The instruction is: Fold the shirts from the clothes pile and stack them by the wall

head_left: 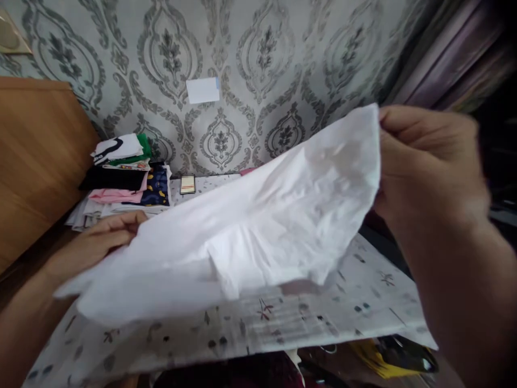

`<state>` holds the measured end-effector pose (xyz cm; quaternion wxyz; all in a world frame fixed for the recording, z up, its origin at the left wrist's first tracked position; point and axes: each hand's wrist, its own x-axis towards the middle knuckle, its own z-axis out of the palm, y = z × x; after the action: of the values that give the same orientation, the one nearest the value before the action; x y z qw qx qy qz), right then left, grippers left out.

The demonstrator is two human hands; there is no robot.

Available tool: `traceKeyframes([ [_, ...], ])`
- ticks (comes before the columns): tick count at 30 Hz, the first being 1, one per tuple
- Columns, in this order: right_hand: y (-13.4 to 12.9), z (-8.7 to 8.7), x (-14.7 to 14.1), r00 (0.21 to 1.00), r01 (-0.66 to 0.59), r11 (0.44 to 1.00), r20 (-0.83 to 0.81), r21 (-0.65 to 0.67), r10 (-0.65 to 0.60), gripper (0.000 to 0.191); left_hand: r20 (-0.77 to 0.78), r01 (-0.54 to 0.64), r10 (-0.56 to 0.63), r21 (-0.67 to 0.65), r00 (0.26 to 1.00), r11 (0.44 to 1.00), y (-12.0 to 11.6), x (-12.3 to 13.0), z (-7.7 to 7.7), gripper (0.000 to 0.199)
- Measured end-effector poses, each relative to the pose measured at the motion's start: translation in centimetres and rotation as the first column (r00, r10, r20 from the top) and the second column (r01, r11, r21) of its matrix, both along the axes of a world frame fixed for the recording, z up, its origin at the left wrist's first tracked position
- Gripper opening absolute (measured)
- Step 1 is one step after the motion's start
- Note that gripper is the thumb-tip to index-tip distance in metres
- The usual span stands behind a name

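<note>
A white shirt (pixel 250 215) hangs stretched between my two hands above the table, partly blurred by motion. What looks like a short sleeve drops from its middle. Its right end is pinched by my right hand (pixel 432 156), raised higher, with the fingers closed on the edge. Lower and to the left, my left hand (pixel 115 231) grips the other side of the cloth; its fingertips are partly hidden behind the fabric. Beneath the shirt lies a white cover (pixel 283 328) printed with small leaves and flowers.
Folded clothes (pixel 121 178) are stacked at the back left, next to a wooden cabinet (pixel 40 156). A small framed card (pixel 188 184) stands near the patterned wall (pixel 220 134). A yellow and black item (pixel 396 355) lies below the table's front edge.
</note>
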<state>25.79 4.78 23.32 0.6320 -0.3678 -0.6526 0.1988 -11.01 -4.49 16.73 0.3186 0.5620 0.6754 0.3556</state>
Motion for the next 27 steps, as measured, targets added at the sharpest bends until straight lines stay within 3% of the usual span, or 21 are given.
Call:
traceKeyframes([
  [2, 3.1, -2.7, 0.0, 0.994, -0.101, 0.979, -0.066, -0.179, 0.091, 0.033, 0.021, 0.011, -0.011, 0.025, 1.0, 1.0, 2.2, -0.5, 0.3, 0.021],
  [4, 6.4, -7.2, -0.3, 0.995, -0.095, 0.93, -0.05, -0.354, 0.083, 0.032, -0.01, 0.06, -0.06, 0.024, 0.998, 0.998, 4.8, -1.1, -1.1, 0.023],
  [6, 9.0, -12.5, -0.6, 0.993, 0.01, 0.886, 0.108, -0.464, 0.046, 0.024, -0.091, 0.136, -0.139, -0.041, 0.986, 0.99, 7.3, -2.0, -3.9, 0.026],
  [8, 10.5, -17.3, -0.6, 0.929, 0.155, 0.859, 0.368, -0.489, 0.041, 0.018, -0.196, 0.185, -0.204, -0.113, 0.959, 0.976, 9.0, -3.0, -7.2, 0.029],
  [11, 10.5, -21.6, 0.0, 0.827, 0.23, 0.858, 0.557, -0.459, 0.076, 0.011, -0.319, 0.162, -0.203, -0.15, 0.926, 0.975, 9.5, -4.4, -10.8, 0.034],
  [14, 9.0, -22.1, 0.9, 0.708, 0.194, 0.935, 0.702, -0.297, 0.076, 0.037, -0.414, 0.183, -0.197, -0.075, 0.888, 0.98, 8.2, -4.9, -12.2, 0.038],
  [16, 7.7, -21.2, 1.4, 0.634, 0.024, 0.982, 0.763, -0.188, 0.13, 0.041, -0.509, 0.245, -0.227, -0.032, 0.831, 0.969, 7.0, -4.5, -12.4, 0.036],
  [18, 6.3, -20.2, 1.4, 0.535, -0.185, 0.971, 0.814, -0.15, 0.228, 0.039, -0.597, 0.298, -0.269, -0.052, 0.756, 0.953, 6.0, -3.8, -12.7, 0.033],
  [20, 5.1, -19.4, 1.0, 0.407, -0.328, 0.922, 0.849, -0.208, 0.337, 0.038, -0.649, 0.316, -0.294, -0.086, 0.702, 0.945, 5.4, -3.2, -13.0, 0.03],
  [24, 3.8, -18.8, -0.6, 0.177, -0.335, 0.88, 0.895, -0.337, 0.41, 0.023, -0.686, 0.304, -0.273, -0.079, 0.675, 0.949, 5.4, -2.8, -13.5, 0.027],
  [27, 4.0, -18.8, -1.3, 0.121, -0.273, 0.902, 0.918, -0.335, 0.378, 0.024, -0.652, 0.233, -0.209, -0.051, 0.728, 0.971, 6.0, -3.4, -13.3, 0.026],
])
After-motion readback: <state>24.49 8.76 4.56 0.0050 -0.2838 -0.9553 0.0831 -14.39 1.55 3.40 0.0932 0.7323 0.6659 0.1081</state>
